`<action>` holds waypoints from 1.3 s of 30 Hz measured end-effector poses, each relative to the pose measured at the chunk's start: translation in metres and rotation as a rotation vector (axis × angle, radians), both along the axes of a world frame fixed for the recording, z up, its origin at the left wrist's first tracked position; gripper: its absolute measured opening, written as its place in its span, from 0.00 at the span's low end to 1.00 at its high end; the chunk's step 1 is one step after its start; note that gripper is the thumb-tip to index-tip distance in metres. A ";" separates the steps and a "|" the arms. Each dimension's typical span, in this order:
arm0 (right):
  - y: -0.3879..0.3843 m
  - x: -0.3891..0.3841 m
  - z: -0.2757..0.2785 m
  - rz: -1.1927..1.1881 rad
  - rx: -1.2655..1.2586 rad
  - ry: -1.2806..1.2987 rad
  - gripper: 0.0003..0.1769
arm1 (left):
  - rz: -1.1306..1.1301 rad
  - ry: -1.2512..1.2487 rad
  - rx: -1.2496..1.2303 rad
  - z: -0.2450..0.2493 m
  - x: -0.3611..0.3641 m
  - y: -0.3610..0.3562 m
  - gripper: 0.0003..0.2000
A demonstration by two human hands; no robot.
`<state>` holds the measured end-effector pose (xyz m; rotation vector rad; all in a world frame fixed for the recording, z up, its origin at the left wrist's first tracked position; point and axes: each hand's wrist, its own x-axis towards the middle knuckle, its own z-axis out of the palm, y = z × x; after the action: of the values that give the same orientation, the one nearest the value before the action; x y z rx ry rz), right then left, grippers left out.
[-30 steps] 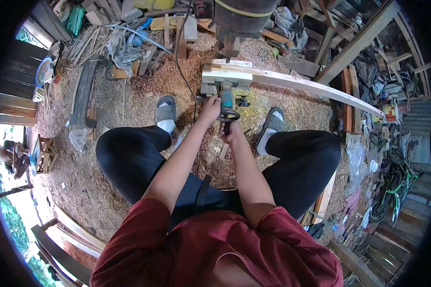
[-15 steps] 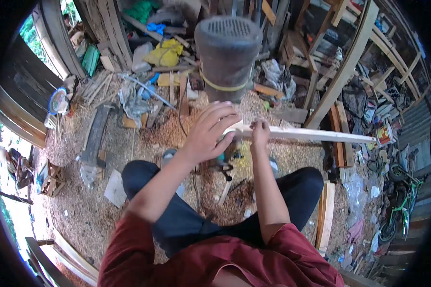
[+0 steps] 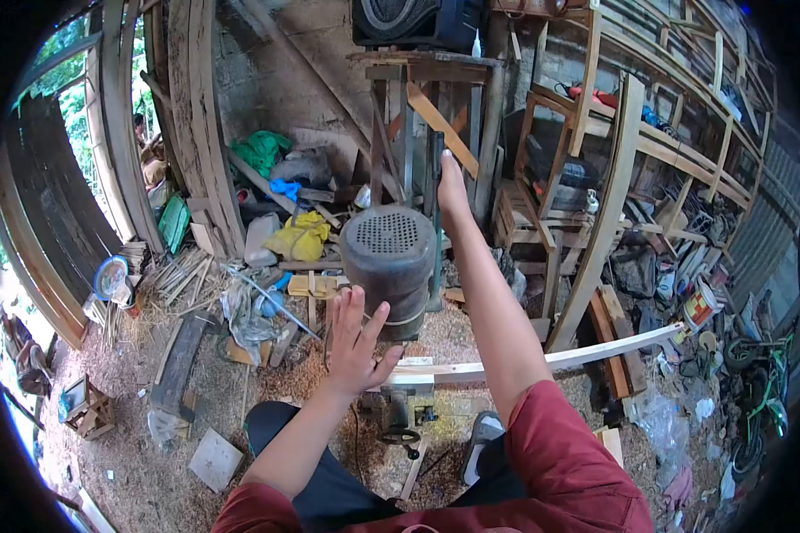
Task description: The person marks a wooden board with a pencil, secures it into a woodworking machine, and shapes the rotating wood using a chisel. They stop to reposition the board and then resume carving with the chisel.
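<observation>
The lever (image 3: 437,160), upper centre, looks stiff and likely best held by its dark top end. The right hand (image 3: 452,185) meets it there, fingers hidden, so I cannot tell its grip. The left hand (image 3: 356,351), spread wide, is near the motor (image 3: 388,253), mid-frame, above a rigid-looking beam (image 3: 596,354).

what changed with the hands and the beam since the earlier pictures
Both hands have left the handwheel. The right hand came off the wooden beam, moved forward and up, and took hold of the black lever. The left hand is open near the beam's end, contact unclear. The beam still lies across the clamp, pointing right.
</observation>
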<state>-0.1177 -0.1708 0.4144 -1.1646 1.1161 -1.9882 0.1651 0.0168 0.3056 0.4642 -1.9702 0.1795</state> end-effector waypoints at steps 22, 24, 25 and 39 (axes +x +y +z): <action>0.119 0.047 0.065 0.024 -0.001 -0.143 0.25 | -0.036 0.017 0.185 0.012 0.004 0.031 0.34; 0.152 0.059 0.047 0.023 -0.071 -0.153 0.25 | -0.029 0.022 0.185 0.009 0.007 0.033 0.34; 0.163 0.059 0.039 0.038 -0.151 -0.149 0.25 | -0.009 0.041 0.173 0.008 0.008 0.034 0.34; 0.236 0.075 0.000 0.146 -0.346 0.083 0.19 | -0.002 -0.148 0.279 0.005 0.025 0.062 0.31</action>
<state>-0.0425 0.0650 0.4143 -1.4700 0.7164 -2.0853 0.1901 0.0785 0.3104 0.6448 -2.1520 -0.0666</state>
